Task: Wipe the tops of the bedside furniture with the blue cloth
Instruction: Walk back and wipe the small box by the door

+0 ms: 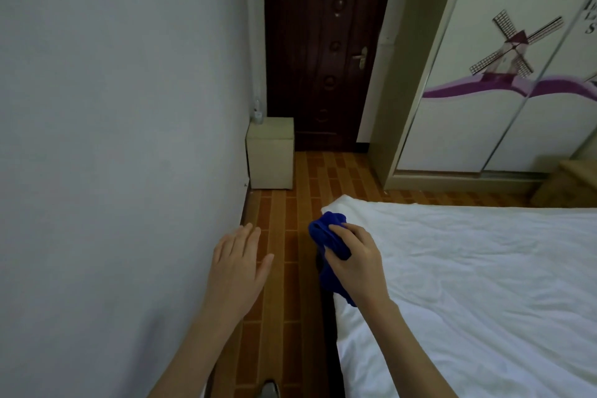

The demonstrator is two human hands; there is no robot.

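The right hand (352,263) grips the bunched blue cloth (326,236) over the bed corner (336,203), the left hand (237,263) is flat and empty, and the cream bedside cabinet (270,152) stands well apart, so wiping seems not yet begun.

Pale grey wall (113,107) on left, dark brown panelled door (323,42) with metal handle (361,57) at far end, orange-brown brick-pattern floor (290,203), white-sheeted bed (468,284) on right, sliding wardrobe (484,126) with windmill print (513,42), dim light
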